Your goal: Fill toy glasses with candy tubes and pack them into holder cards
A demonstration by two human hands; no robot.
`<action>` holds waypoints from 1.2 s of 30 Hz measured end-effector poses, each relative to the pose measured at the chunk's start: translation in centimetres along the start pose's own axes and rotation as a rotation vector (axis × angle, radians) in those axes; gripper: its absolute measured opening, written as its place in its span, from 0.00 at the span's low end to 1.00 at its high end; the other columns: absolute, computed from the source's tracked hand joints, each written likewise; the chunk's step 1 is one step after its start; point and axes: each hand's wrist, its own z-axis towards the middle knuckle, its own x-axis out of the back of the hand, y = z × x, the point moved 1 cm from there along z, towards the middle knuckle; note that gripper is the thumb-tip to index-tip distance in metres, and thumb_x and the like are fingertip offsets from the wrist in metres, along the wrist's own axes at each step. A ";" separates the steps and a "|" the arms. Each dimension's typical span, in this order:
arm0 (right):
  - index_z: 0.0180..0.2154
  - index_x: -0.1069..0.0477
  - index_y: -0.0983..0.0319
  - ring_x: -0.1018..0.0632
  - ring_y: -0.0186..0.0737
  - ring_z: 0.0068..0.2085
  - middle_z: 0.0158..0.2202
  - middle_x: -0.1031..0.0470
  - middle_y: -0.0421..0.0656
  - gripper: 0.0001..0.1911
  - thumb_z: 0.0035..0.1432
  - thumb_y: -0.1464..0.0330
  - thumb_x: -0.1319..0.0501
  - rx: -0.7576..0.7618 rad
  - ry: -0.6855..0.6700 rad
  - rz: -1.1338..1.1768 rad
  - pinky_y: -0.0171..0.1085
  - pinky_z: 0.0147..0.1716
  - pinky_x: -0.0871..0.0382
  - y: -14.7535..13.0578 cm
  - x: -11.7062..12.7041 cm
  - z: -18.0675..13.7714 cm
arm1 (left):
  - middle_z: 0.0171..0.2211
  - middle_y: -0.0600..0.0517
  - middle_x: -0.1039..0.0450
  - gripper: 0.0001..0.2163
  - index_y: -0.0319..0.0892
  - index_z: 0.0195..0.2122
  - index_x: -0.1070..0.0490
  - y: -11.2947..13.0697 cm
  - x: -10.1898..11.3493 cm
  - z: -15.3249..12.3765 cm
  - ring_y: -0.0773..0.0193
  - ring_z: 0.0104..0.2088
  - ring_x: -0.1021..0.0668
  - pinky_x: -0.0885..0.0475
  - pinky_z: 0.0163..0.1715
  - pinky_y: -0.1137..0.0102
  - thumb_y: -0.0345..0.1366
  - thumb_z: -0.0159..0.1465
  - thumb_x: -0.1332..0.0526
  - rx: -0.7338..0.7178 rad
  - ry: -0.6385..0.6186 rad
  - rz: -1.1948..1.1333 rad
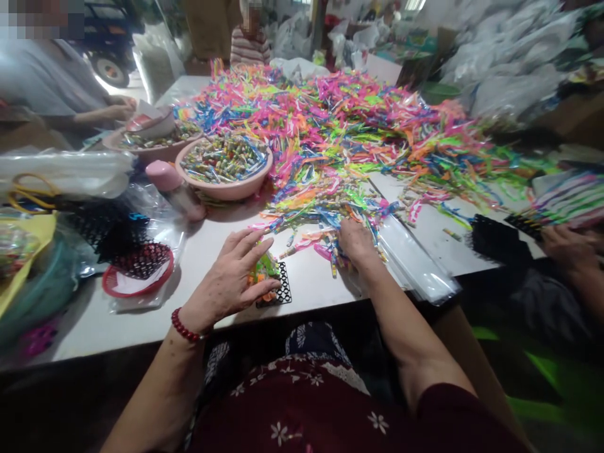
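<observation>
My left hand, a red bead bracelet at its wrist, reaches over a small black perforated grid at the table's near edge. Its fingers are stretched and apart. Green and orange slim pieces lie on the grid beside the thumb and partly beneath the fingers. To the right, my right hand is curled down into the near edge of a heap of colourful slim pieces. Its fingertips are hidden, so what they grip cannot be made out. A pink piece lies just left of it.
Left are a pink bowl of small pieces, a pink-capped bottle, a red basket and yellow-handled scissors. Clear plastic sleeves lie right of my forearm. A co-worker's hand holds a loaded black grid; other people sit behind.
</observation>
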 end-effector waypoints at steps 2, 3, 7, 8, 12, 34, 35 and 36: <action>0.37 0.27 0.61 0.24 0.49 0.39 0.34 0.26 0.51 0.08 0.63 0.73 0.45 0.003 -0.034 -0.026 0.50 0.44 0.30 0.2 0.2 -0.1 | 0.65 0.41 0.38 0.33 0.47 0.69 0.42 0.0 -0.1 -0.1 0.43 0.65 0.37 0.40 0.66 0.43 0.51 0.66 0.37 0.007 0.004 -0.003; 0.35 0.27 0.61 0.24 0.49 0.38 0.33 0.26 0.51 0.08 0.63 0.73 0.45 0.008 -0.038 -0.016 0.49 0.43 0.30 0.1 0.3 -0.5 | 0.65 0.41 0.38 0.33 0.47 0.69 0.41 0.0 -0.1 -0.1 0.43 0.65 0.37 0.40 0.66 0.43 0.51 0.66 0.36 0.011 0.002 -0.004; 0.39 0.26 0.60 0.23 0.44 0.36 0.34 0.24 0.46 0.08 0.63 0.66 0.43 -0.016 -0.040 0.343 0.43 0.40 0.29 -0.6 0.5 -2.9 | 0.66 0.40 0.39 0.33 0.45 0.68 0.41 0.0 -0.1 -0.2 0.43 0.66 0.39 0.41 0.67 0.44 0.52 0.66 0.37 0.021 -0.021 0.002; 0.41 0.26 0.60 0.24 0.42 0.34 0.33 0.24 0.44 0.10 0.63 0.62 0.41 -0.041 -0.071 0.499 0.41 0.37 0.29 -1.0 0.4 -3.6 | 0.66 0.40 0.39 0.33 0.45 0.68 0.41 -0.1 -0.1 -0.2 0.43 0.66 0.39 0.41 0.67 0.44 0.53 0.66 0.37 0.022 -0.022 0.003; 0.40 0.28 0.60 0.27 0.36 0.26 0.26 0.28 0.37 0.20 0.53 0.53 0.31 -0.105 -0.238 0.966 0.36 0.27 0.31 -3.7 -1.2 -6.5 | 0.65 0.41 0.38 0.34 0.45 0.67 0.41 -0.1 -0.2 -0.1 0.44 0.65 0.38 0.40 0.66 0.45 0.56 0.65 0.38 0.016 -0.002 0.000; 0.39 0.33 0.60 0.26 0.42 0.35 0.35 0.26 0.46 0.02 0.63 0.70 0.44 0.481 -0.255 0.469 0.37 0.35 0.35 -11.1 -4.2 -10.3 | 0.67 0.43 0.41 0.35 0.48 0.69 0.42 0.2 0.0 0.0 0.44 0.66 0.40 0.44 0.67 0.45 0.57 0.65 0.38 0.053 -0.074 -0.005; 0.39 0.34 0.60 0.27 0.42 0.35 0.36 0.26 0.46 0.03 0.63 0.71 0.44 0.490 -0.271 0.437 0.37 0.35 0.36 -11.4 -4.1 -10.3 | 0.68 0.42 0.42 0.35 0.48 0.69 0.42 0.3 0.1 0.1 0.44 0.67 0.40 0.44 0.67 0.45 0.57 0.65 0.38 0.050 -0.080 -0.004; 0.40 0.34 0.60 0.27 0.42 0.34 0.36 0.26 0.46 0.03 0.63 0.72 0.45 0.494 -0.282 0.409 0.37 0.35 0.37 -11.7 -4.1 -10.4 | 0.68 0.42 0.42 0.35 0.48 0.69 0.42 0.3 0.1 0.1 0.43 0.67 0.41 0.44 0.67 0.44 0.56 0.65 0.37 0.048 -0.086 -0.002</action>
